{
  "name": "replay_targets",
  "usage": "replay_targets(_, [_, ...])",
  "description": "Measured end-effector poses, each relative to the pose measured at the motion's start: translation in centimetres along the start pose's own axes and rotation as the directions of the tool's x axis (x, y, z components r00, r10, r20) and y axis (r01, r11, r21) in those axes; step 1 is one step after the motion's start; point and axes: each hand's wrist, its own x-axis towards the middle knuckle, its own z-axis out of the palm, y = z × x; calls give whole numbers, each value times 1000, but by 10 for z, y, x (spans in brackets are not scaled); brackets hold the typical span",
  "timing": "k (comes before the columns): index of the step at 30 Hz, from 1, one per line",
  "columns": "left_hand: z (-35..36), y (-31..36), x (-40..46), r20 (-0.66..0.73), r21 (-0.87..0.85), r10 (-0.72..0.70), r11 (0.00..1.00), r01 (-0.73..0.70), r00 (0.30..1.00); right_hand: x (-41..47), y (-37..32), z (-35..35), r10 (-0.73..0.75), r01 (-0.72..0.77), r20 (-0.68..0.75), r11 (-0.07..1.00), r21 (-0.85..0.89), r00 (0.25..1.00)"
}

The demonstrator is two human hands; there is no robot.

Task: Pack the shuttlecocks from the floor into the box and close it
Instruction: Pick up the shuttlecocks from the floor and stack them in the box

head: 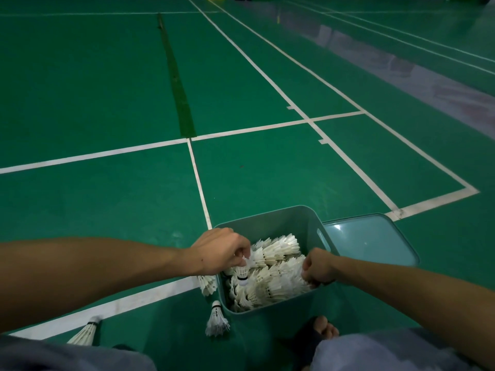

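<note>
My left hand (pixel 222 250) pinches one shuttlecock (pixel 242 273) over the box (pixel 270 223); my right hand (pixel 318 266) is curled among the feathers, contents hidden. They seem light and crushable, so I'd grip the cork. Three remain on the floor (pixel 107 103) beside a heaped box; one lid (pixel 375 236) lies right.

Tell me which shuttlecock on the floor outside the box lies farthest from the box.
The shuttlecock at the lower left, lying on the white court line. The other single one stands cork-up right against the box, beside the stack at its left wall.
</note>
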Motion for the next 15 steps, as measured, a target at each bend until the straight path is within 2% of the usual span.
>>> replay_targets(7, [-2, -2, 0, 14, -70, 0, 998, 1, 1000, 0, 1, -3, 6, -5, 28, 999, -41, 1000])
replay_targets(10, [-2, -3, 1, 4, -86, 9, 996, -9, 1000, -12, -13, -22, -38, 36, -7, 979, -199, 999])
replay_targets(12, [-2, -2, 3, 1, -96, 10, 995, -10, 1000, -22, -31, -35, -136, 113, -97, 969, -218, 986])
replay_targets(15, [-5, 2, 7, -2, -89, 18, 996, -18, 1000, -39, -57, -44, -370, 334, -203, 923, -188, 907])
